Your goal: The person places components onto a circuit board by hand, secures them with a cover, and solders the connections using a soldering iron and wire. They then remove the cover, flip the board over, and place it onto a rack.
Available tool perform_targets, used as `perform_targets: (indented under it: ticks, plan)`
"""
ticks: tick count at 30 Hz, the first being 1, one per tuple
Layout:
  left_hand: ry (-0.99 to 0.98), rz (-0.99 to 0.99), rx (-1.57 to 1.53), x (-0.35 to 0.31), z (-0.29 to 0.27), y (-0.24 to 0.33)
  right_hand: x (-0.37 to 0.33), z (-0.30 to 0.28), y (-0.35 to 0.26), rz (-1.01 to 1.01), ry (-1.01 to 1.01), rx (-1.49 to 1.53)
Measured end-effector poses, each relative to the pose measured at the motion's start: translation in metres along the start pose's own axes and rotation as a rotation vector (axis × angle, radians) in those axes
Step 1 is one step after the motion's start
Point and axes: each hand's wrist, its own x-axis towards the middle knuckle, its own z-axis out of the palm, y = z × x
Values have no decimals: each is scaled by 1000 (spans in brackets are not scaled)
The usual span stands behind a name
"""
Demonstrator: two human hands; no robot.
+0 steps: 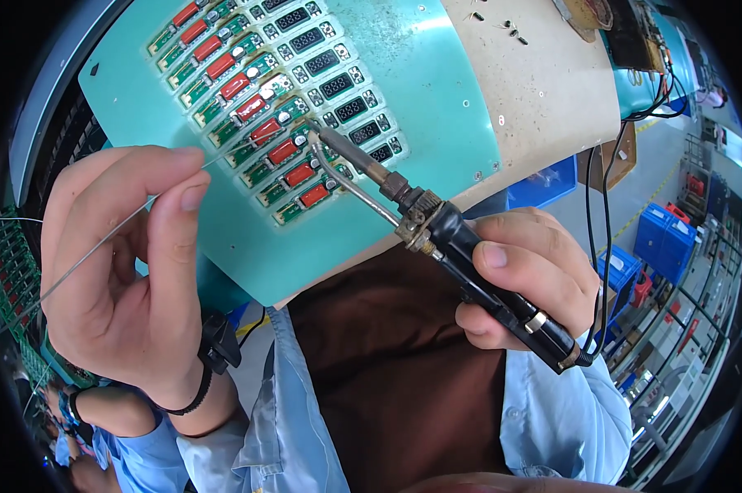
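Observation:
My left hand (132, 271) is closed, pinching a thin solder wire (104, 242) between thumb and fingertips. The wire's front end reaches over the circuit boards. My right hand (535, 267) is wrapped round the black handle of a soldering iron (453, 234), which has a bent metal tube beside its barrel. The iron's tip is over the right part of one board; whether it touches is hard to tell. Several narrow green circuit boards (260, 174) with red block components sit in rows in a turquoise panel (260, 263). Black digit displays (335, 86) line up to their right.
Beyond the panel lies a beige board (543, 90) with small dark parts (515, 34) scattered on it. Black cables (607, 189) hang at the right. Blue bins (663, 242) stand on the floor there. A co-worker's arm (116, 415) shows at lower left, below a green rack (17, 304).

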Motion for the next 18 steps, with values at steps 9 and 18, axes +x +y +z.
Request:
perform_targets:
  ticks: [9, 18]
  plan:
    - [33, 25, 67, 4, -1, -5, 8, 3, 1, 12, -20, 6]
    - [3, -9, 31, 8, 0, -5, 12, -4, 6, -89, -138, -61]
